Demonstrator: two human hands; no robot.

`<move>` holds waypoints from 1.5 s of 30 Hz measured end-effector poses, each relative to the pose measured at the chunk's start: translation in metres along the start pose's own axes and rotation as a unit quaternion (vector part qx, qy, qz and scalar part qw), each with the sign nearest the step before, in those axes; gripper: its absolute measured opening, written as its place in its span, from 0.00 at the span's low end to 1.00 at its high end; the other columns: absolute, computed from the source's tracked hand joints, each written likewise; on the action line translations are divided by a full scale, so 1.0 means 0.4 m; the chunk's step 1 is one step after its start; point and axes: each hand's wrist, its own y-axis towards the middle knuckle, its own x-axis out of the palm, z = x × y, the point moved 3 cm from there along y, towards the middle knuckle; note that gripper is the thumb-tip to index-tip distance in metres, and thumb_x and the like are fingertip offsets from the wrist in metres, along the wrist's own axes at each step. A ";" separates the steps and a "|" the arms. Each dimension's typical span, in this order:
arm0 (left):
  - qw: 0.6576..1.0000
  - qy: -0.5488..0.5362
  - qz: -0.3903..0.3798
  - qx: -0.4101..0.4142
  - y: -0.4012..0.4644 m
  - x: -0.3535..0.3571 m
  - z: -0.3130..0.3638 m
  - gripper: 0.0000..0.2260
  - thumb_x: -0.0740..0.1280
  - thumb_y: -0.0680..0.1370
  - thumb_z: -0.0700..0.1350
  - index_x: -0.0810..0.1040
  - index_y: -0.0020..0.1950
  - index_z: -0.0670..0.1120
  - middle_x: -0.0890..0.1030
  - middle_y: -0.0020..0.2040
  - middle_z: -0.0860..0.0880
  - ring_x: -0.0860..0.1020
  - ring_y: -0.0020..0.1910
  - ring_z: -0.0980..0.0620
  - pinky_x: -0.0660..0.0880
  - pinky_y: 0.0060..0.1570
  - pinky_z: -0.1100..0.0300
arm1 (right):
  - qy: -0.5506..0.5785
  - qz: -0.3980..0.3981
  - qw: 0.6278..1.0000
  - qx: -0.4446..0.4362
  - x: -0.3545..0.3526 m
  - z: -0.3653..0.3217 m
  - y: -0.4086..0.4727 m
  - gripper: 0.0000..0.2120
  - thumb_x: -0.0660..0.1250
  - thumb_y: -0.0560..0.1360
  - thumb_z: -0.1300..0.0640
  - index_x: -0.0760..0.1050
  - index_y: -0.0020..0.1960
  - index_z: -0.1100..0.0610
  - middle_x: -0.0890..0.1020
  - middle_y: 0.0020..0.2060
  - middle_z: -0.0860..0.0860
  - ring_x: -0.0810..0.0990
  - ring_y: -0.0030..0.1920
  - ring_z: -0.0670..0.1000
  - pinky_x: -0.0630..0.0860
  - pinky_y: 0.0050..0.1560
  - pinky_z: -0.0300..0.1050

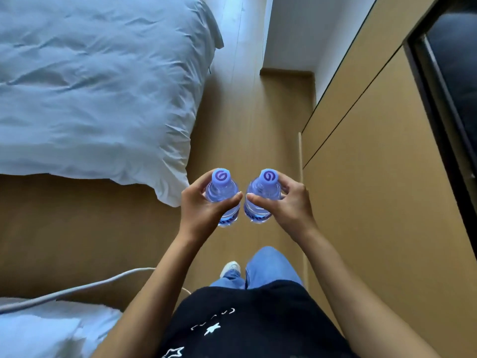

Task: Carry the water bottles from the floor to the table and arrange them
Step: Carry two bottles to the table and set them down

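The left hand (pixel 204 202) has its grip wrapped around one clear plastic water bottle with a purple cap (pixel 222 195), upright above the wooden floor (pixel 242 130). The right hand (pixel 286 205) grips a second matching bottle (pixel 263 195) just beside the first, both right of the white-quilted bed (pixel 98 86).

The single head-worn camera looked steeply down from close above the left grip (pixel 206 202) and right grip (pixel 286 201), with floor (pixel 247 125) beyond them.

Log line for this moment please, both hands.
left hand: holds bottle upright | right hand: holds second bottle upright | bottles apart | table unseen
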 end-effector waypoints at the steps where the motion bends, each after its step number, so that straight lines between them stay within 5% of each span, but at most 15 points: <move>1: 1.000 -0.001 0.004 -0.002 0.054 0.008 -0.002 0.18 0.80 0.65 0.41 0.81 0.47 0.58 0.84 0.42 0.55 0.82 0.41 0.60 0.77 0.44 0.67 | 0.001 0.001 1.000 -0.002 -0.003 -0.010 0.053 0.19 0.82 0.64 0.60 0.80 0.49 0.46 0.87 0.43 0.48 0.86 0.45 0.50 0.83 0.52 0.50; 8: 0.999 0.024 0.032 -0.009 0.460 0.110 -0.043 0.18 0.80 0.64 0.45 0.80 0.47 0.61 0.84 0.43 0.55 0.81 0.41 0.59 0.79 0.45 0.64 | 0.004 -0.003 1.000 -0.007 -0.053 -0.043 0.478 0.18 0.82 0.64 0.59 0.80 0.47 0.45 0.87 0.43 0.48 0.85 0.47 0.52 0.82 0.53 0.52; 14: 0.998 0.024 0.051 -0.009 0.839 0.215 -0.026 0.18 0.81 0.65 0.45 0.80 0.48 0.60 0.85 0.42 0.56 0.82 0.41 0.61 0.77 0.41 0.68 | -0.025 -0.032 0.999 -0.018 -0.120 -0.110 0.891 0.20 0.82 0.64 0.59 0.81 0.54 0.58 0.87 0.44 0.51 0.86 0.47 0.53 0.81 0.53 0.56; 23: 0.996 0.019 0.088 -0.015 1.338 0.300 0.007 0.18 0.80 0.63 0.47 0.80 0.47 0.62 0.85 0.42 0.58 0.82 0.41 0.62 0.76 0.42 0.69 | -0.037 -0.044 0.998 -0.038 -0.169 -0.213 1.402 0.20 0.82 0.64 0.59 0.82 0.53 0.57 0.87 0.44 0.49 0.86 0.45 0.49 0.82 0.52 0.53; 30: 0.995 0.000 0.087 -0.041 1.749 0.311 -0.059 0.16 0.81 0.63 0.45 0.82 0.47 0.56 0.85 0.43 0.51 0.82 0.41 0.56 0.80 0.47 0.57 | -0.023 -0.027 0.999 -0.030 -0.130 -0.222 1.796 0.17 0.82 0.64 0.59 0.82 0.50 0.54 0.86 0.41 0.46 0.84 0.42 0.46 0.82 0.50 0.49; 38: 0.999 0.038 0.035 -0.007 2.277 0.275 -0.062 0.19 0.80 0.64 0.43 0.80 0.48 0.58 0.84 0.41 0.60 0.81 0.40 0.63 0.77 0.43 0.69 | -0.031 -0.008 0.999 -0.040 -0.035 -0.339 2.282 0.18 0.82 0.65 0.57 0.80 0.52 0.51 0.85 0.43 0.44 0.85 0.45 0.45 0.83 0.50 0.46; 45: 0.997 0.065 0.030 -0.015 2.665 0.256 -0.076 0.19 0.81 0.65 0.41 0.80 0.48 0.57 0.85 0.43 0.54 0.83 0.43 0.57 0.80 0.46 0.58 | -0.017 0.007 1.000 -0.014 0.010 -0.396 2.641 0.17 0.81 0.65 0.56 0.81 0.51 0.54 0.86 0.42 0.47 0.85 0.44 0.47 0.82 0.48 0.45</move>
